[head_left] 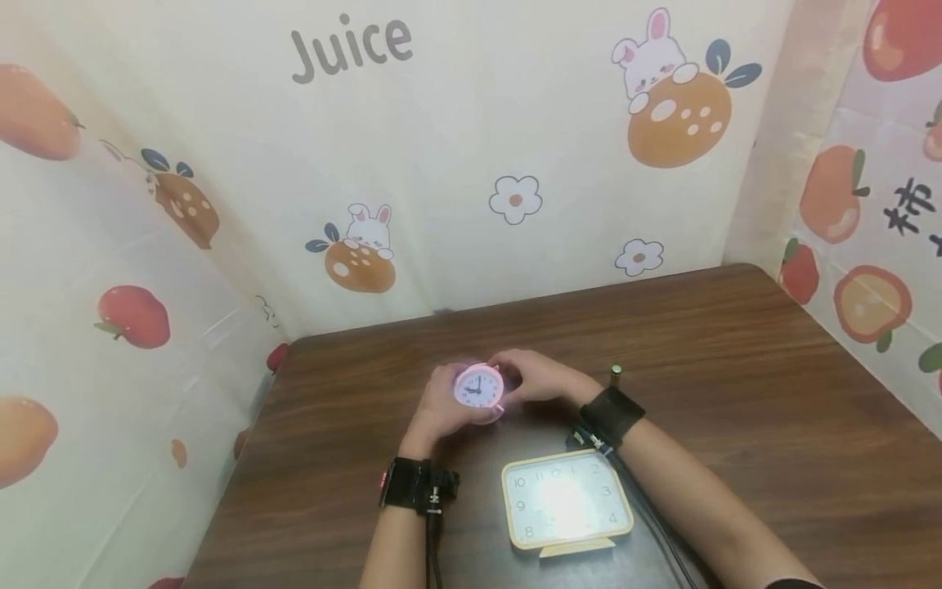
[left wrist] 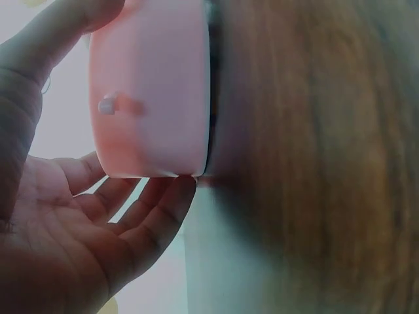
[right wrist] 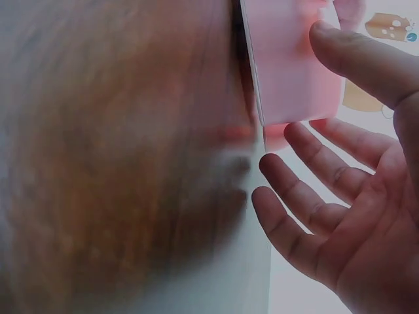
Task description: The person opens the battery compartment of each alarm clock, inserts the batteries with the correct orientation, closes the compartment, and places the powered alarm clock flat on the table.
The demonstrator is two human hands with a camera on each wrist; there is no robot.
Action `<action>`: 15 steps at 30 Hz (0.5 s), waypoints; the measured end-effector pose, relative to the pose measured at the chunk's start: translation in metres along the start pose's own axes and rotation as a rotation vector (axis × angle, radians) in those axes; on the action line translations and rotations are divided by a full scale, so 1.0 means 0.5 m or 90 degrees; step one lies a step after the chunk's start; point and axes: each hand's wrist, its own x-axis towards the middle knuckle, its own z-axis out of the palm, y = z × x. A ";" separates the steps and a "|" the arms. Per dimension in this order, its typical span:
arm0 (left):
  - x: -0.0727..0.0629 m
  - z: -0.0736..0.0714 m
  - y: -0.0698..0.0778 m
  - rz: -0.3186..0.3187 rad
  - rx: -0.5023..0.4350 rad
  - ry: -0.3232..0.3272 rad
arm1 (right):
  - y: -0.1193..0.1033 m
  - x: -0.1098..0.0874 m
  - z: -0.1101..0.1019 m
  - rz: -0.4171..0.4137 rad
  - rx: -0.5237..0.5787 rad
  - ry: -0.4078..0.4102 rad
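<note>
A small round pink alarm clock (head_left: 478, 391) with a white dial faces up, its back close over the table. My left hand (head_left: 439, 407) grips it from the left, thumb along the near side and fingers round the far side. From the right, my right hand (head_left: 540, 378) holds the opposite edge between thumb and fingers. In the left wrist view, the clock's pink side (left wrist: 150, 91) shows a small peg. The right wrist view has my right thumb (right wrist: 353, 55) against the casing, with two fingertips at its edge and the other fingers spread below.
A yellow-framed rectangular clock (head_left: 567, 501) lies face up nearer to me, between my forearms, glare on its glass. Beyond my right wrist stands a small battery (head_left: 616, 375). Black cables run back from both wrist straps. Printed curtains (head_left: 456, 270) border the brown wooden table (head_left: 353, 384).
</note>
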 end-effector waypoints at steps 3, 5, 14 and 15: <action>0.003 0.001 -0.001 0.012 -0.003 -0.004 | -0.006 -0.005 -0.008 0.008 0.000 0.002; 0.005 0.003 0.000 0.021 -0.010 -0.007 | -0.010 -0.009 -0.013 0.014 -0.001 0.005; 0.000 0.004 0.004 0.000 -0.024 -0.016 | -0.030 -0.012 -0.031 0.007 -0.002 0.016; 0.000 0.004 0.002 -0.001 -0.028 -0.020 | -0.033 -0.012 -0.032 0.009 -0.004 0.015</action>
